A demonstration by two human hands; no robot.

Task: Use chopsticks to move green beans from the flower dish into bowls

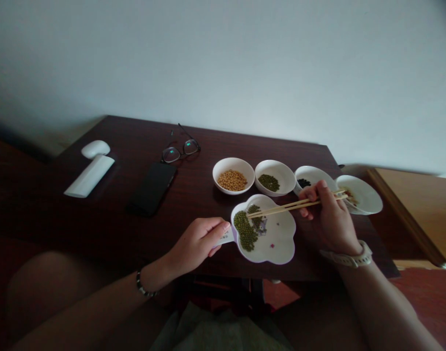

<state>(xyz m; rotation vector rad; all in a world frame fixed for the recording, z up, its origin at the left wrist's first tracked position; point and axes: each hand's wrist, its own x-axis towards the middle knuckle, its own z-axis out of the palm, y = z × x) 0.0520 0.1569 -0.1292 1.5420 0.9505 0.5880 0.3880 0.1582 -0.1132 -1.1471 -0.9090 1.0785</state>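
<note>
My left hand grips the short handle of a white, flower-shaped plate with a purple rim. Green mung beans lie heaped on the plate's left side. In my right hand is a pair of wooden chopsticks, their tips touching or just over the beans. Behind the plate stand white bowls: one with yellow soybeans, one with mung beans, one with dark pieces. A further white bowl at the right holds pale bits, partly hidden by my right hand.
On the dark wooden table lie a black phone and eyeglasses. A white case and a white rounded object are at the left. A light wooden surface stands at the right; a wall is behind.
</note>
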